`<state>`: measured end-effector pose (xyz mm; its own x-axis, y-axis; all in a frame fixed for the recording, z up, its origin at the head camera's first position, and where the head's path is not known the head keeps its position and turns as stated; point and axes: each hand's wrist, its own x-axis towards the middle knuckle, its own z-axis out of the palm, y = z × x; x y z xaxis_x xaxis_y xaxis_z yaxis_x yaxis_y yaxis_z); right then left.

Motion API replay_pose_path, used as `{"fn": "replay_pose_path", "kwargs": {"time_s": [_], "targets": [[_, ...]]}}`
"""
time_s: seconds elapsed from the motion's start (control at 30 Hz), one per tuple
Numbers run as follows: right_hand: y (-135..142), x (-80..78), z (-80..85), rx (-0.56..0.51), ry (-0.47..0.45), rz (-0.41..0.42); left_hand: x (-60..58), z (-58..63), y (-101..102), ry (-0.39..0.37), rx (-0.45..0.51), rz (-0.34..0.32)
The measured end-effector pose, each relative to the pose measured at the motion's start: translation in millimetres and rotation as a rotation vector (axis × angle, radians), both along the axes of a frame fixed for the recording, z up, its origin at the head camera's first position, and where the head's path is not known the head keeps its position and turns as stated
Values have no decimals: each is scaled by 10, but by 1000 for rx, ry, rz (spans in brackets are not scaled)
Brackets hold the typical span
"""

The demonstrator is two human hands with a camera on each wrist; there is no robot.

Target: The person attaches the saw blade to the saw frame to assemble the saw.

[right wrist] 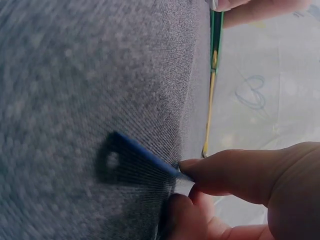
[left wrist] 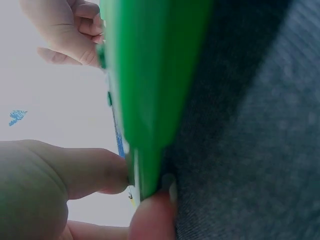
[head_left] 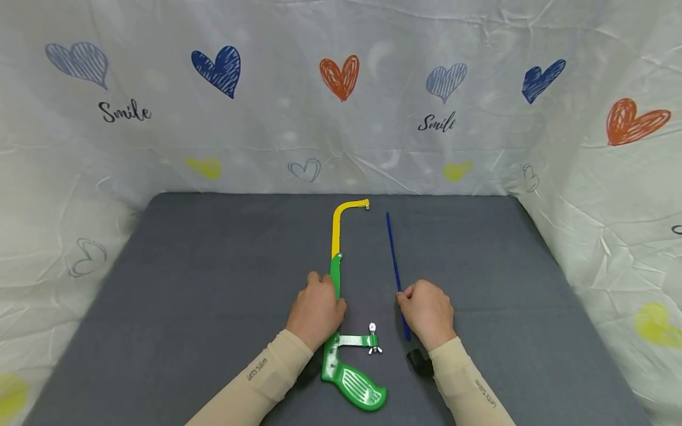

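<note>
A hacksaw frame with a yellow front arm and a green pistol-grip handle lies on the grey cloth, no blade fitted between its ends. My left hand grips its green spine; in the left wrist view thumb and finger pinch the green bar from both sides. A thin blue hacksaw blade lies to the right, roughly parallel to the frame. My right hand pinches this blade near its lower part, and the blade's near end shows in the right wrist view.
A wing nut sits on the frame's lower bracket. Beside the right wrist is a small black object, partly hidden by the sleeve. The grey table ends at a white curtain printed with hearts, behind and on both sides.
</note>
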<state>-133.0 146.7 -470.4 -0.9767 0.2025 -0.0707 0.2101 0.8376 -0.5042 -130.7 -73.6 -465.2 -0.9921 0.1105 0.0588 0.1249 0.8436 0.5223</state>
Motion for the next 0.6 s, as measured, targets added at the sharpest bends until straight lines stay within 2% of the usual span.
{"fn": "replay_pose_path", "kwargs": {"time_s": [0.17, 0.3, 0.47, 0.6], "targets": [[-7, 0, 2, -37, 33, 21, 9, -8, -13, -11, 0, 5], [13, -35, 4, -112, 10, 64, 6, 4, -22, -11, -1, -2], [48, -130, -35, -252, -53, 138, 7, 14, -23, -16, -4, 4], [69, -205, -81, -383, -65, 179, 21, 20, -20, -26, -7, 7]]}}
